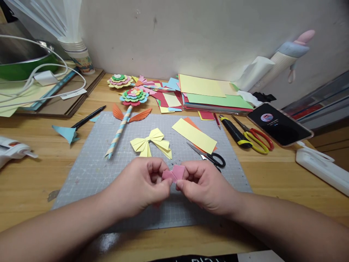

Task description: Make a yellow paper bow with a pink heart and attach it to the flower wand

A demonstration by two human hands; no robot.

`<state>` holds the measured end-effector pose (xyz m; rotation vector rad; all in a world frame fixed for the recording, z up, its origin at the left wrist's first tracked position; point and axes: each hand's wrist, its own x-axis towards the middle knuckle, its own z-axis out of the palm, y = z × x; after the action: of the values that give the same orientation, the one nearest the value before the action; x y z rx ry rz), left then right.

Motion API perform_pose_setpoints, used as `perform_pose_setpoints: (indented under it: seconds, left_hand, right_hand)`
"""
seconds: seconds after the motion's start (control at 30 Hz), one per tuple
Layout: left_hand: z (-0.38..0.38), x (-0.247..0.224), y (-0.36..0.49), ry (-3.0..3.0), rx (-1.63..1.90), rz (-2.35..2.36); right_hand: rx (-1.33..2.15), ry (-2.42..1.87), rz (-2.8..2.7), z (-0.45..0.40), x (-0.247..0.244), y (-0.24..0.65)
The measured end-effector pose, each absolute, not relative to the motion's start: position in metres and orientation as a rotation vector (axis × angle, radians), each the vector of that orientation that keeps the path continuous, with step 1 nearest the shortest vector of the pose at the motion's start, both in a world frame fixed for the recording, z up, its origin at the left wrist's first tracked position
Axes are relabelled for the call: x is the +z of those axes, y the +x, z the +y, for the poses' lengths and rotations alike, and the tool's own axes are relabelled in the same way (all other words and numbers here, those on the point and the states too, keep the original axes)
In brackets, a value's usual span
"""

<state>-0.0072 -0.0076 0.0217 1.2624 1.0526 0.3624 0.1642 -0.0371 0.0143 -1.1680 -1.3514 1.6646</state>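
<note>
Pink paper (178,171): a small folded piece between the two hands, raised above the mat, a crease and a notch facing up.
Left hand (148,183): pinches the paper's left part, thumb on the near side, fingers curled behind.
Right hand (204,185): grips the opposite side likewise, thumb tip near the left thumb; the close double pinch probably steadies the fold and keeps pressure along the crease.
Yellow bow (147,142): just beyond the left hand, likely set there to stay in sight without being pressed.
Black-handled scissors (218,159): just beyond the right hand, handles turned its way, seemingly for easy pickup.
Yellow strip (194,136): farther past the right hand, overlapping an orange strip (192,123).
Striped stick (118,133): beyond the left hand, slanting away; it and the bow limit forward travel.
Cutting mat (180,211): under both hands; its near edge lies on the wearer's side of the wrists, bare grid between giving room to draw back.
</note>
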Motion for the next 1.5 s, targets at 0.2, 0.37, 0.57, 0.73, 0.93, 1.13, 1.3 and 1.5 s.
perform_pose_setpoints:
  seconds: [0.2,0.37,0.57,0.73,0.93,1.13,1.3,1.5]
  left_hand:
    - [0.001,0.033,-0.014,1.229,0.486,1.046]
    - [-0.003,0.029,-0.013,1.144,0.473,0.876]
    - [-0.006,0.026,-0.01,1.237,0.417,0.897]
    - [-0.006,0.027,-0.008,1.324,0.423,0.941]
    - [-0.007,0.026,-0.01,1.302,0.427,0.94]
    - [-0.005,0.023,-0.011,1.136,0.443,0.789]
    - [0.0,0.024,-0.012,1.116,0.372,0.714]
    - [-0.002,0.031,-0.015,1.312,0.339,0.692]
  right_hand:
    - [1.686,-1.189,-1.223,-0.035,0.022,0.169]
    - [1.914,-1.173,-1.172,-0.036,0.021,0.168]
    - [1.853,-1.197,-1.194,-0.035,0.018,0.167]
    - [1.658,-1.163,-1.214,-0.032,0.016,0.169]
    - [1.684,-1.075,-1.292,-0.033,0.015,0.168]
    - [1.727,-1.123,-1.331,-0.035,0.016,0.17]
    - [1.672,-1.044,-1.396,-0.034,0.019,0.171]
    - [1.693,-1.039,-1.439,-0.037,0.021,0.171]
